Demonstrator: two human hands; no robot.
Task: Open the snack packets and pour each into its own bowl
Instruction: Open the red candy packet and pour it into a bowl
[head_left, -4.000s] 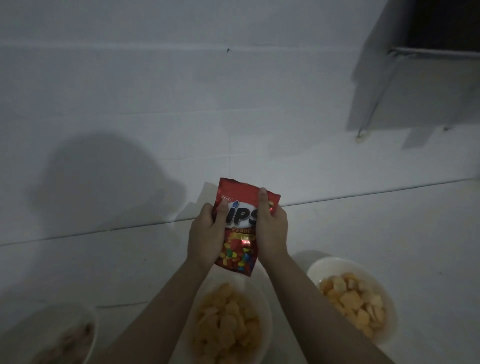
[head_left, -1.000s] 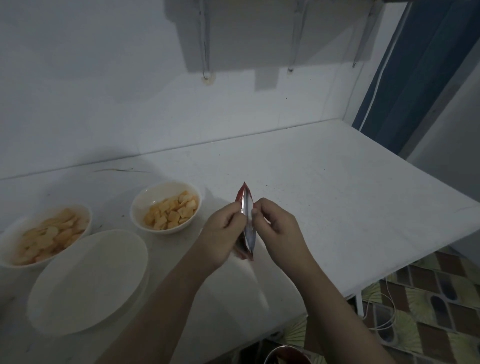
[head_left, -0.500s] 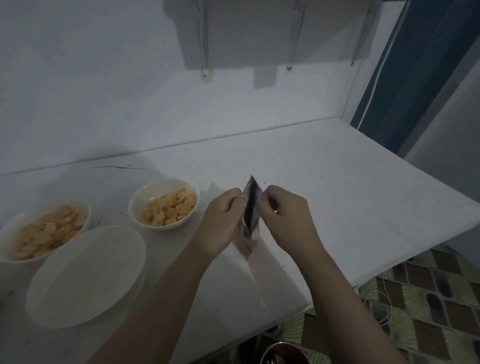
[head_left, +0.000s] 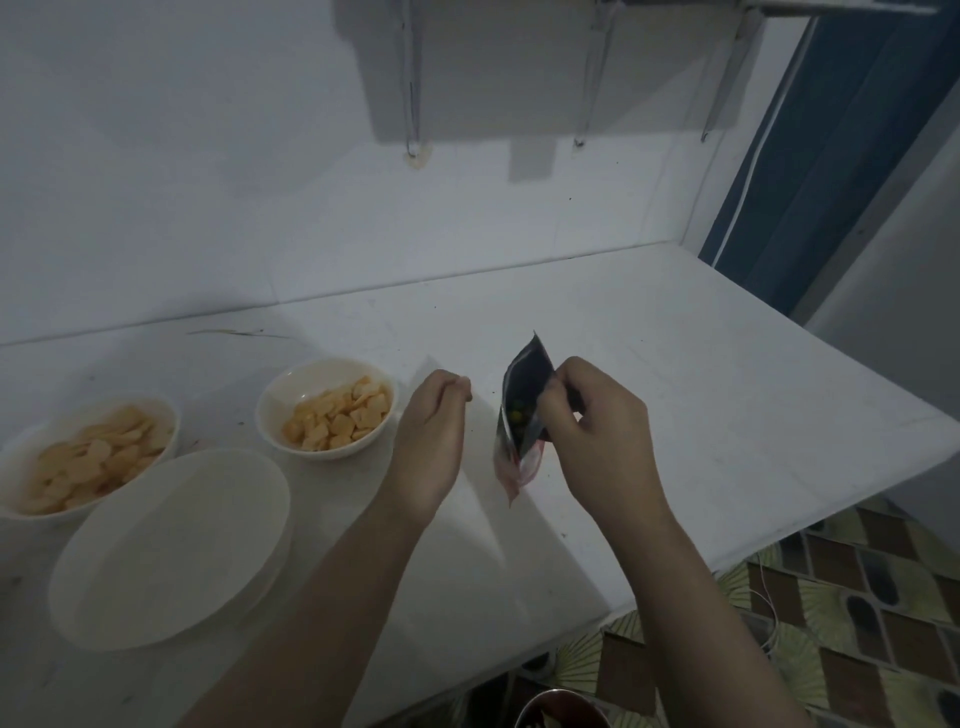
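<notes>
My right hand (head_left: 597, 436) pinches the upper edge of the red snack packet (head_left: 519, 415), which hangs upright over the white counter. Its mouth gapes open, showing dark foil and small coloured candies inside. My left hand (head_left: 434, 431) is off the packet, a short way to its left, with fingers curled and fingertips together; nothing shows in it. An empty white dish (head_left: 171, 545) lies at the front left. Behind it stand two white bowls of pale orange snacks, one at the far left (head_left: 171, 421) and one nearer my left hand (head_left: 267, 415).
The white counter (head_left: 701, 415) ends at an edge to the right and front, with patterned floor tiles (head_left: 857, 597) below. A metal vessel (head_left: 561, 712) shows at the bottom edge. A wall shelf with brackets (head_left: 587, 78) hangs above; a blue curtain (head_left: 841, 130) is at the right.
The packet's top has come open. My left hand has let go and moved left, away from the packet, while my right hand keeps hold of it.
</notes>
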